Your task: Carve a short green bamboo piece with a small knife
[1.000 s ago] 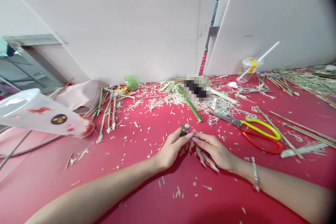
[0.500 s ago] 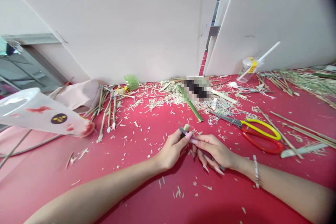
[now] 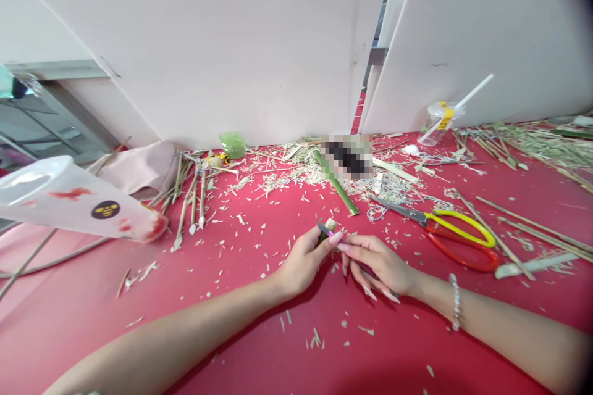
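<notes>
Head view: green bamboo piece point(image 3: 330, 224) in left hand point(image 3: 303, 262), pointing away.

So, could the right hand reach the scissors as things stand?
Probably yes: only loose bamboo shavings lie between the right hand and the scissors, though its fingers are at a small green bamboo piece.

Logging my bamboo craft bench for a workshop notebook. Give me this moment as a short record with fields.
Left hand: pinches a small green bamboo piece
Right hand: fingertips beside the piece
Things: green bamboo stalk; yellow-and-red-handled scissors
Rest: red table covering; bamboo shavings; plastic cup with straw; white panels
</notes>
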The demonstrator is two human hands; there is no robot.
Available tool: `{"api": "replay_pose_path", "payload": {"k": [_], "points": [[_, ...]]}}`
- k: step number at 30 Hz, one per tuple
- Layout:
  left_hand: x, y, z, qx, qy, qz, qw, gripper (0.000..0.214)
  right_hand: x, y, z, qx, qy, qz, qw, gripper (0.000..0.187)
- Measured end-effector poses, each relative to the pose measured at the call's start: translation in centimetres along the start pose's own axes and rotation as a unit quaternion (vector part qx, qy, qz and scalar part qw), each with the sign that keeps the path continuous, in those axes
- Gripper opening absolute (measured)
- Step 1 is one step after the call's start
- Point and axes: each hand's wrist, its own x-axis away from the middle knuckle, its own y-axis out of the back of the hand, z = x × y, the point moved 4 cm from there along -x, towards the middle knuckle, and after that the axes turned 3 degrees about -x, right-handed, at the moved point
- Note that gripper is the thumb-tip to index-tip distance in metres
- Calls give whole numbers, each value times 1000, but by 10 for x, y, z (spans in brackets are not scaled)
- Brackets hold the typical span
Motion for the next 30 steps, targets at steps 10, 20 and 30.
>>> {"api": "replay_pose_path", "payload": {"k": [10,20,30], "points": [[-4,5,-5,-78,-28,21,996,42,1,3,-4,16,18,-30,999,39],[-3,4,-4,-128,-25,-17,991,48,2,0,-10,-2,37,-72,997,39],[-1,4,-1,-103,-19,-2,995,41,0,-3,-4,-26,3,-11,1000,44]]}}
